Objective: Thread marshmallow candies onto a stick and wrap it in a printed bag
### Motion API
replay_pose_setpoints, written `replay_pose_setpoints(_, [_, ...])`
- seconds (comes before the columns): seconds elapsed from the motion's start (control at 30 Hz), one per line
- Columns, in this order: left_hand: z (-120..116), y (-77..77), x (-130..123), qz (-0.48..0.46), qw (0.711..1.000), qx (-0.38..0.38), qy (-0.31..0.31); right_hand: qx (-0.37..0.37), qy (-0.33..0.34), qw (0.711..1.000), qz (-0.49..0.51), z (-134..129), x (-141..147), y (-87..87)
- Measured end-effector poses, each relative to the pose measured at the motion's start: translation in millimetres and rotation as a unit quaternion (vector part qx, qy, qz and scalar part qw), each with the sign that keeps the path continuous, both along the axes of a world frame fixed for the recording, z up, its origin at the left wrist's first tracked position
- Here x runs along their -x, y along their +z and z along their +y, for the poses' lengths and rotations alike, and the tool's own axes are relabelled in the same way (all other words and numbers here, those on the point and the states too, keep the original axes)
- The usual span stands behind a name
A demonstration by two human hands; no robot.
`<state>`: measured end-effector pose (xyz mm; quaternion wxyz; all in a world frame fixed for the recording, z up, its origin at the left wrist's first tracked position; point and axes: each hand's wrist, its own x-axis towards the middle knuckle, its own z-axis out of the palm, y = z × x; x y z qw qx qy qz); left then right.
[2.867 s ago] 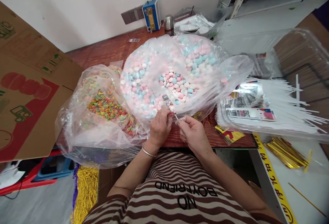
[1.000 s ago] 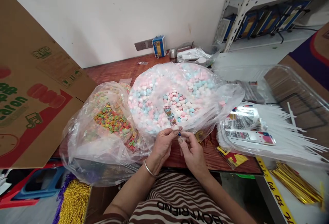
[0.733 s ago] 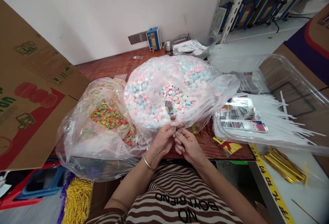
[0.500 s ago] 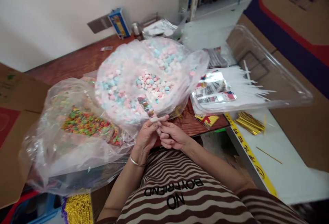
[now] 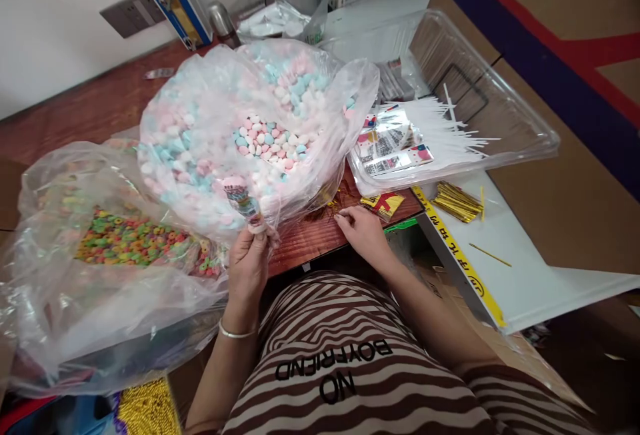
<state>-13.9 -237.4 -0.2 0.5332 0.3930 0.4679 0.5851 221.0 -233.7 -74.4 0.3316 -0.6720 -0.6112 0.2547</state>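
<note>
My left hand (image 5: 249, 262) is closed round the gathered neck of a small printed clear bag (image 5: 243, 200), which stands up above the fingers with candy-like pieces inside. Behind it lies a large clear plastic bag (image 5: 195, 182) of pink, blue and white candies, its mouth open. At the table's front edge, my right hand (image 5: 364, 228) has its thumb and fingertips drawn together beside loose gold twist ties (image 5: 327, 207). Whatever lies between those fingertips is too small to make out. A gold packet (image 5: 384, 206) sits just right of that hand.
On the left is a bag of coloured ring-shaped pieces (image 5: 135, 238). A clear plastic tray (image 5: 500, 155) holds white sticks (image 5: 435, 125) and flat printed bags (image 5: 395, 148). A bundle of gold ties (image 5: 457, 200) rests on the white surface. A cardboard box (image 5: 575, 188) stands at right.
My hands, together before at the small bag's neck, have parted. The left keeps the bag and has moved left; the right has gone rightward to the gold twist ties. The view has shifted too.
</note>
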Motion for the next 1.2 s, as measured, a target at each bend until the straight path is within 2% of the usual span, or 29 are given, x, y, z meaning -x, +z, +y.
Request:
replay_pose_setpoints(0.2, [-11.0,-5.0,10.5,0.063,0.998,-0.011,-0.003,-0.003,-0.015,1.000,-0.001,13.1,7.9,-9.3])
replay_pose_setpoints(0.4, [-12.2,-13.3,16.8,0.098,0.995,-0.013,0.009,-0.045,-0.013,0.999,-0.013,0.3,8.1,3.4])
replay_pose_setpoints(0.47, [-12.7,-13.3,16.9,0.140,0.990,-0.016,0.013,-0.044,0.011,0.997,-0.056,-1.8,14.8,7.5])
replay_pose_setpoints(0.6, [-17.2,-6.4,18.9,0.273,0.961,-0.028,0.012,0.019,0.035,0.989,-0.141,2.6,25.0,7.6])
replay_pose_setpoints(0.67, [-19.2,-3.4,21.8,0.336,0.941,-0.042,0.011,0.010,0.044,0.994,-0.104,6.6,23.1,4.9])
replay_pose_setpoints(0.83, [-17.7,-4.5,30.3,0.433,0.893,-0.119,0.015,-0.067,0.056,0.994,0.068,12.6,6.8,1.7])
replay_pose_setpoints(0.93, [-15.7,-3.3,30.2,0.469,0.870,-0.152,0.015,-0.069,0.063,0.991,0.097,11.7,1.9,4.4])
replay_pose_setpoints(1.0, [-15.1,0.2,28.2,0.486,0.858,-0.163,0.022,-0.068,0.062,0.994,0.057,9.7,3.1,7.2])
replay_pose_setpoints(1.07, [-14.8,4.0,26.2,0.500,0.849,-0.166,0.030,-0.049,0.052,0.997,-0.029,7.9,7.8,10.1])
replay_pose_setpoints(1.2, [-14.5,7.2,24.1,0.515,0.840,-0.164,0.043,0.044,0.054,0.980,-0.188,9.0,22.8,14.5])
